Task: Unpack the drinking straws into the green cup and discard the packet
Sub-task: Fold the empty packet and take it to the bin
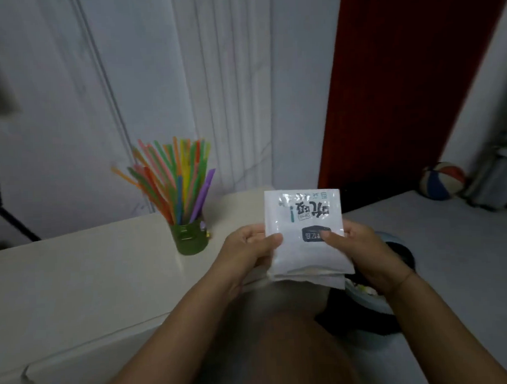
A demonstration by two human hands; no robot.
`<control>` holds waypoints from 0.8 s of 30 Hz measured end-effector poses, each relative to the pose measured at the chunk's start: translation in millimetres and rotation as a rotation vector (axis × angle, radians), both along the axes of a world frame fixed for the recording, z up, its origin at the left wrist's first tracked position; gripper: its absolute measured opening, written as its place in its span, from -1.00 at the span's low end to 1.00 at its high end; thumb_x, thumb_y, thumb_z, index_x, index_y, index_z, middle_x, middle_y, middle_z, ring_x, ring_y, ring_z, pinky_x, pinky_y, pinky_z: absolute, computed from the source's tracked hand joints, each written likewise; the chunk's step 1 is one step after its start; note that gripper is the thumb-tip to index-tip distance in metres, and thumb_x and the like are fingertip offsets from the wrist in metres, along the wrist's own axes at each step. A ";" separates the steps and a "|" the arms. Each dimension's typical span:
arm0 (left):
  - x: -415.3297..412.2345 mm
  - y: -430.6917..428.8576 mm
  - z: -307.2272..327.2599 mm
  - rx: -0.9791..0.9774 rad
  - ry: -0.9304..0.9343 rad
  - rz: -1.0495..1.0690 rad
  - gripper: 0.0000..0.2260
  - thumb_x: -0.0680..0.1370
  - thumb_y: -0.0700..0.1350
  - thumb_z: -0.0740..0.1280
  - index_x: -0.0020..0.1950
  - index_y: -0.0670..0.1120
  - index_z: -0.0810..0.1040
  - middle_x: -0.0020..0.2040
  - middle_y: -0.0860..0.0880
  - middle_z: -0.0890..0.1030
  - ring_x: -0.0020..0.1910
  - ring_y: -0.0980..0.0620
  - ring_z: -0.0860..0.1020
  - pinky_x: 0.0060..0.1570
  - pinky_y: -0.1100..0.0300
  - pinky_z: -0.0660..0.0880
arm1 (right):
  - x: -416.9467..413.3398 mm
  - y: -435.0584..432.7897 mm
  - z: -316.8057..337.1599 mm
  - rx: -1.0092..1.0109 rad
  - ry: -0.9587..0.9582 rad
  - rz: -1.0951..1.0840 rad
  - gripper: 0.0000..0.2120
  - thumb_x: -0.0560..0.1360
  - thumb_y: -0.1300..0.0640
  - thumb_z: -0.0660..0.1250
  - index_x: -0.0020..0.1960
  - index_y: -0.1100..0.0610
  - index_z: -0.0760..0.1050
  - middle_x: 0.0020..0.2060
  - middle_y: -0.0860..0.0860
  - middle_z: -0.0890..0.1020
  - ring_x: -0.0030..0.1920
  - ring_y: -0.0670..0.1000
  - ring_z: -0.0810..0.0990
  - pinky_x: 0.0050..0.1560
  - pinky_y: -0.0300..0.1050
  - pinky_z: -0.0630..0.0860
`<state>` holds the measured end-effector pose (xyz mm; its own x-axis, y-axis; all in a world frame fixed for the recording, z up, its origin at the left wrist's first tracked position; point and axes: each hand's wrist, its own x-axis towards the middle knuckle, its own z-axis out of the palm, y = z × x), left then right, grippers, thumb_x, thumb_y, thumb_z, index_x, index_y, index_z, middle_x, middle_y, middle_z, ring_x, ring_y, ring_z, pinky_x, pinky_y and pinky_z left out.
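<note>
1. Head cam, looking down: the straws (pixel 174 180) are all standing fanned out in the green cup (pixel 190 240), which sits on the white table (pixel 91 283) at about 10 o'clock from the hands. So I'd say the unpacking half is done.

2. The packet (pixel 302 239) looks empty and folded over on itself, printed side up, held in the air in the middle of the shot. The left hand (pixel 248 249) pinches its left edge, thumb on the front and fingers behind. The right hand (pixel 360 251) does the same on the right edge.

3. What looks like a bin (pixel 374 302) with a dark liner sits at roughly 5 o'clock from the packet, mostly hidden under the right wrist. There's also a ball (pixel 441 181) on the floor out at 2 o'clock, well out of the way.

4. What could go wrong from here, my guesses:
- The packet is thin, light plastic. Let go from up high and it may flutter sideways and land on the floor beside the bin.
- The fold could spring open on release, which makes it drift even more.
- The cup looks top-heavy with the straws leaning outward. A careless left elbow or forearm swinging toward 10 o'clock could tip it and scatter the lot.
- The bin mouth is partly blocked from view, so aiming is a bit blind.
</note>
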<state>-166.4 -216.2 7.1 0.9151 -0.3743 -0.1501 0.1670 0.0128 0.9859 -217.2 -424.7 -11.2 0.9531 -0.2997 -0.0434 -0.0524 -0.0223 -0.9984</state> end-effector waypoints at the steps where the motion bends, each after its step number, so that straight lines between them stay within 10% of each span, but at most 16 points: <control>1: 3.2 -12.2 -3.2 0.038 -0.016 -0.008 -0.72 0.47 -0.16 0.44 0.17 -0.14 0.58 -0.03 -0.05 0.70 -0.05 0.02 0.65 0.01 0.15 0.57 | -7.0 -18.7 -8.4 0.020 0.019 -0.056 -0.83 0.48 0.20 0.35 0.06 0.17 0.59 -0.05 0.12 0.70 -0.09 0.10 0.67 -0.03 0.00 0.60; 12: 29.5 -75.0 -30.5 0.122 0.037 -0.019 -0.82 0.51 -0.20 0.39 0.11 -0.13 0.58 0.02 -0.12 0.67 0.01 -0.04 0.62 0.00 0.18 0.53 | -56.8 -153.1 -126.6 0.229 0.354 -0.519 -0.71 0.44 0.24 0.40 0.14 0.30 0.54 -0.07 0.16 0.63 -0.20 0.10 0.58 -0.20 -0.10 0.58; 16: 37.9 -100.0 -34.8 0.145 0.027 -0.061 -0.78 0.52 -0.21 0.37 0.16 -0.16 0.57 0.04 -0.13 0.66 0.03 -0.06 0.61 0.02 0.17 0.53 | -36.8 -167.4 -148.6 0.261 0.395 -0.658 -0.61 0.38 0.26 0.47 0.16 0.36 0.51 0.05 0.24 0.59 -0.01 0.18 0.58 0.13 0.06 0.52; 24: 56.5 -131.7 -47.2 0.176 0.016 -0.116 -0.79 0.52 -0.19 0.37 0.15 -0.14 0.59 0.05 -0.11 0.68 0.07 -0.05 0.63 0.09 0.14 0.54 | 29.9 -182.4 -181.8 -0.078 0.500 -0.752 -0.72 0.47 0.20 0.34 0.09 0.38 0.53 0.05 0.28 0.62 0.02 0.23 0.60 -0.14 -0.09 0.46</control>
